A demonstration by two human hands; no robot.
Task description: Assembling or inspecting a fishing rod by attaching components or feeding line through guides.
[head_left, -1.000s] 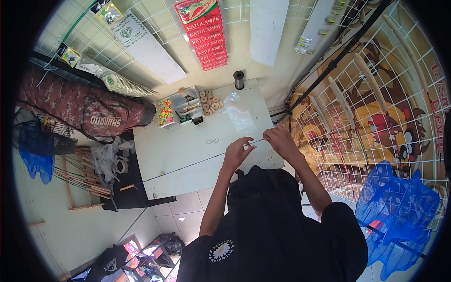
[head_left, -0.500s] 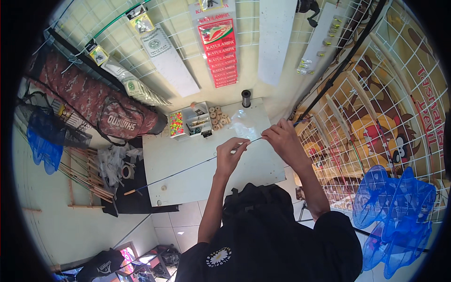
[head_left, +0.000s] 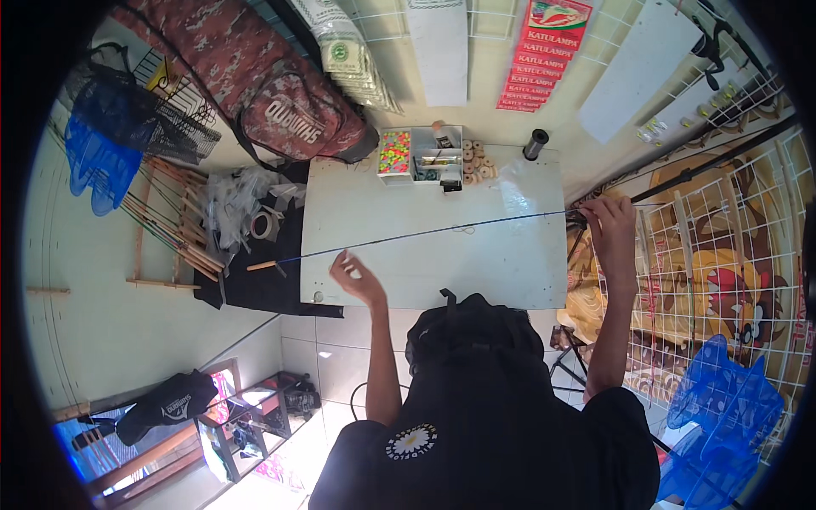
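A long thin fishing rod [head_left: 442,228] lies slantwise over the white table [head_left: 425,272], its fine tip at the left and its thick dark butt running up to the right. My right hand [head_left: 610,223] is shut on the rod at the table's right edge. My left hand [head_left: 357,276] hovers near the table's front left, fingers loosely curled, with the fingertips just under the thin part of the rod. Whether they pinch it is not visible.
At the table's far edge stand a compartment box of coloured beads [head_left: 393,153], wooden spools [head_left: 476,161] and a black spool [head_left: 535,144]. A camouflage bag [head_left: 280,102] and blue nets [head_left: 98,153] are at the left. A wire grid [head_left: 714,255] stands at the right.
My hands were close together on the rod; now they are far apart. The left has slid left toward the tip and the right has moved to the table's right edge.
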